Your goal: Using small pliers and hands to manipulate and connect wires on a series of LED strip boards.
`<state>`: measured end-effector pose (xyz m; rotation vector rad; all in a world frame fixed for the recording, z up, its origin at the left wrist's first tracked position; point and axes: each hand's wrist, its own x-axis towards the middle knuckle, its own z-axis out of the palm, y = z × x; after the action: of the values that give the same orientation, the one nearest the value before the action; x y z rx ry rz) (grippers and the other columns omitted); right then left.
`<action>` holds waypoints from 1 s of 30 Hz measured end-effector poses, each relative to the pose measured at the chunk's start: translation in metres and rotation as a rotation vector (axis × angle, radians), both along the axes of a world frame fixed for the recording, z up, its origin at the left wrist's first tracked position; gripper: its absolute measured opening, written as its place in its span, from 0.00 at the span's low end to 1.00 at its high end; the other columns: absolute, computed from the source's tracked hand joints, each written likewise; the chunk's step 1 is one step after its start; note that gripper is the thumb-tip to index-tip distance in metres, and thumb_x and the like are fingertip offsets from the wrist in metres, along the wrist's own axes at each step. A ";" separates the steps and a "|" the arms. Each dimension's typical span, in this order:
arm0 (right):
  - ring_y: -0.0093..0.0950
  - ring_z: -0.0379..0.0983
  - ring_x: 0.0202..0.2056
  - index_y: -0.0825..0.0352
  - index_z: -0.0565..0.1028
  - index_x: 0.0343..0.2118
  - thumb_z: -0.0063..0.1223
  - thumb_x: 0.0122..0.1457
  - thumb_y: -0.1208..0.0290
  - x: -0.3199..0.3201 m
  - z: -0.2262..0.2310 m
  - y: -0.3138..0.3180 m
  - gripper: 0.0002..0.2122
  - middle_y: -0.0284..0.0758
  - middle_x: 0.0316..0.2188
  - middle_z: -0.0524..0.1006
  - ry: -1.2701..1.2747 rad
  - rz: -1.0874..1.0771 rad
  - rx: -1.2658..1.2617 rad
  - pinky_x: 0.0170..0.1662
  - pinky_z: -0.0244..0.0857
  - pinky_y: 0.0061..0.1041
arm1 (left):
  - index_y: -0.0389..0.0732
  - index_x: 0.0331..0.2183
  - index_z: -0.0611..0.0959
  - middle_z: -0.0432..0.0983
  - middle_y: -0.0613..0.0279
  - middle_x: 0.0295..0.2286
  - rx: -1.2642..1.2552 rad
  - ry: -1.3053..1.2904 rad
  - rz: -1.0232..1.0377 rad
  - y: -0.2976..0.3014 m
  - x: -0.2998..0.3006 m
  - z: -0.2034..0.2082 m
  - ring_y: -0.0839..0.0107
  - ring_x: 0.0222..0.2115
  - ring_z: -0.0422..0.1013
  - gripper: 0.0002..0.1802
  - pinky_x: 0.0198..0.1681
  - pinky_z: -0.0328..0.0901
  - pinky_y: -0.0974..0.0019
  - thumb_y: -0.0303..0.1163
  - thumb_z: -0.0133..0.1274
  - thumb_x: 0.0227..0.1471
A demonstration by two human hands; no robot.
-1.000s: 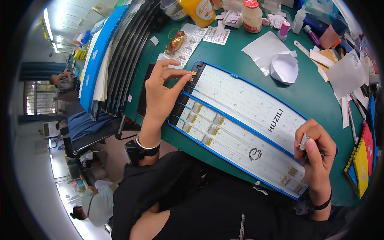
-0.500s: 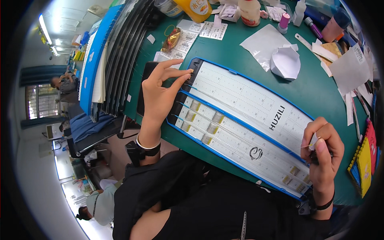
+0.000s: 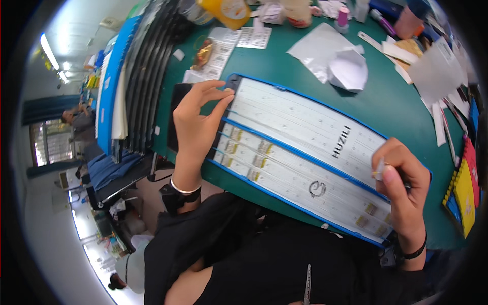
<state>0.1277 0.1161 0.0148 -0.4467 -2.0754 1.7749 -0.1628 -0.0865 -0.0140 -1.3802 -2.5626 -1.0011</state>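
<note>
A long, flat, blue-rimmed case lies open and slanted across the desk, two pale gridded panels side by side. Strung thin lines run along it, and grey-yellow bundles sit in rows on the nearer panel, with another bundle toward the right end. At the far left corner my left hand pinches thumb and forefinger together on a tiny pale thing, too small to name. Over the right end, my right hand is closed, a small white piece held between thumb and finger.
A dark flat object lies beside my left wrist. Blue and black folders stand at left. Beyond the case are a clear bag, a folded white paper and bottles. Colourful notebooks lie at right.
The whole view has shifted slightly, so the desk and case sit further left. My left hand stays pinched at the corner. My right fingers have turned a little around the white piece.
</note>
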 end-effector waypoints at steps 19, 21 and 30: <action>0.38 0.68 0.24 0.69 0.73 0.29 0.57 0.50 0.83 0.046 0.003 0.012 0.05 0.39 0.25 0.66 -0.291 -0.218 0.704 0.27 0.62 0.31 | 0.40 0.40 0.77 0.85 0.67 0.29 0.020 -0.227 -0.470 0.093 0.157 0.020 0.71 0.37 0.80 0.19 0.64 0.50 0.48 0.20 0.65 0.45; 0.37 0.68 0.24 0.71 0.73 0.30 0.57 0.51 0.85 0.053 0.003 0.019 0.05 0.40 0.26 0.68 -0.302 -0.253 0.713 0.28 0.62 0.30 | 0.40 0.40 0.77 0.85 0.67 0.30 0.029 -0.195 -0.462 0.097 0.162 0.014 0.71 0.38 0.79 0.19 0.63 0.52 0.47 0.20 0.65 0.45; 0.20 0.63 0.36 0.68 0.66 0.47 0.63 0.51 0.83 0.094 -0.005 0.030 0.22 0.39 0.38 0.74 -0.085 -0.427 0.248 0.41 0.59 0.20 | 0.37 0.42 0.76 0.84 0.64 0.31 -0.065 -0.288 -0.495 0.106 0.170 0.005 0.70 0.39 0.78 0.20 0.62 0.54 0.49 0.19 0.64 0.46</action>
<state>0.2212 0.1462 0.0102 -0.8299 -2.0302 1.2577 0.0070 0.0195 -0.0094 -2.0950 -2.5077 -1.2714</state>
